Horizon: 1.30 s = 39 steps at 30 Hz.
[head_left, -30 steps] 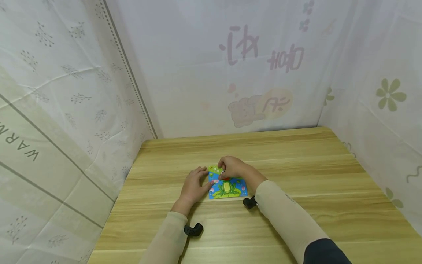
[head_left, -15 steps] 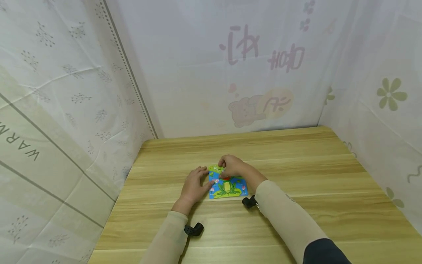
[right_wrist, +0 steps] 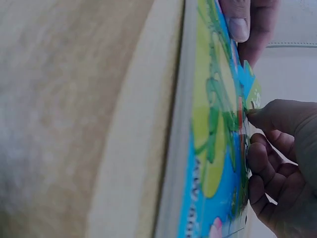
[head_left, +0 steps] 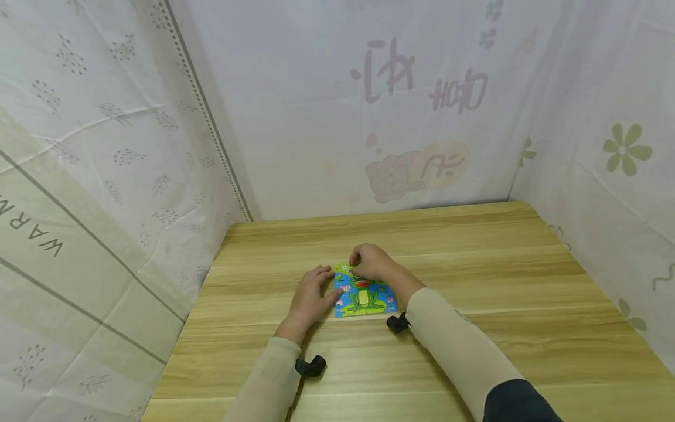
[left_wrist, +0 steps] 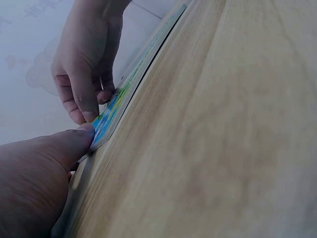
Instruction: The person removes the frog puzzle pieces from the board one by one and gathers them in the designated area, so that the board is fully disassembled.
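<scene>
A frog jigsaw puzzle in blue and green lies flat on the wooden table. My left hand rests along its left side, fingers fairly straight. In the left wrist view its thumb lies on the puzzle's near corner. My right hand is over the upper part, fingers curled and thumb low. In the right wrist view, a green-and-blue puzzle piece tilts up from the surface at the right thumb, and the right hand seems to pinch it. The puzzle's upper right is hidden under that hand.
The wooden table extends around the puzzle on all sides. Printed white cloth hangs behind the table and at both sides. A black wrist camera sits on the left sleeve, and another camera on the right.
My right hand has shifted slightly away from me, toward the puzzle's top edge, uncovering more of the frog's red mouth. The left hand stays where it was.
</scene>
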Each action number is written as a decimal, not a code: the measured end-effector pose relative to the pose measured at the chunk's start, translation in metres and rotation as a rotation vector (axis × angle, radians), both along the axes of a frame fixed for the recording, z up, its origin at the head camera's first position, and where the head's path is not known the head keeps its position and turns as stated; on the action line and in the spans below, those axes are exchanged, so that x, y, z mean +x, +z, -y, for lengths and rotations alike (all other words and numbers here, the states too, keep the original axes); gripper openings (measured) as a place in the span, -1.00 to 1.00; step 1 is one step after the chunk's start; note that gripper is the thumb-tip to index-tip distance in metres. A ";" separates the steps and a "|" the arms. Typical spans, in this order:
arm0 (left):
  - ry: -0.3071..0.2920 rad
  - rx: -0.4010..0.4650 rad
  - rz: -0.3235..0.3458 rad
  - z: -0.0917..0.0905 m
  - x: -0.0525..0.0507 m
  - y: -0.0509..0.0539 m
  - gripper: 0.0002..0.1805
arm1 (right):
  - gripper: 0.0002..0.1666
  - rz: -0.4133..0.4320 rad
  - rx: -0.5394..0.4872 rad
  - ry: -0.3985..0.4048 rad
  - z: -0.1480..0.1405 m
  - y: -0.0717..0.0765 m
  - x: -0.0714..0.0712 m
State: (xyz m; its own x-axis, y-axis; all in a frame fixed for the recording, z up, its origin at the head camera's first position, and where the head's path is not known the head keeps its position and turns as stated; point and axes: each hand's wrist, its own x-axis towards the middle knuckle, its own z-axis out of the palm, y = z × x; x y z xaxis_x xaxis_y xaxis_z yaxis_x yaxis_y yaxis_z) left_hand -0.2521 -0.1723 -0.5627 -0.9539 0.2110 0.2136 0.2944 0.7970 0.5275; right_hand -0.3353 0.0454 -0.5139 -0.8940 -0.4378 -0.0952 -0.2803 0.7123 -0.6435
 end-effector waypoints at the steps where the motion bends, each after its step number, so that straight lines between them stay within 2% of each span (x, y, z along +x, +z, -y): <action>1: 0.001 -0.005 -0.001 0.000 0.000 0.000 -0.37 | -0.89 -0.004 -0.002 -0.001 0.000 0.000 0.000; 9: 0.006 0.003 -0.009 -0.002 0.004 0.003 -0.38 | -0.85 -0.063 -0.016 0.008 0.002 -0.005 -0.004; 22: -0.001 -0.001 -0.008 -0.002 0.003 0.004 -0.38 | -0.86 -0.075 -0.043 0.026 0.002 -0.009 -0.005; 39: 0.000 0.012 -0.005 -0.001 0.004 0.003 -0.35 | -0.89 -0.059 -0.066 0.011 -0.006 -0.010 -0.005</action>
State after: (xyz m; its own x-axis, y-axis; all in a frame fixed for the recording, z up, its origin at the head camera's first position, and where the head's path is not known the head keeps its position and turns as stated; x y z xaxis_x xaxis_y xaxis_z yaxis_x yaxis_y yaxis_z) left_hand -0.2485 -0.1709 -0.5598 -0.9528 0.2088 0.2205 0.2972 0.7905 0.5355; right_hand -0.3405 0.0517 -0.5237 -0.8924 -0.4510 -0.0133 -0.3263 0.6654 -0.6714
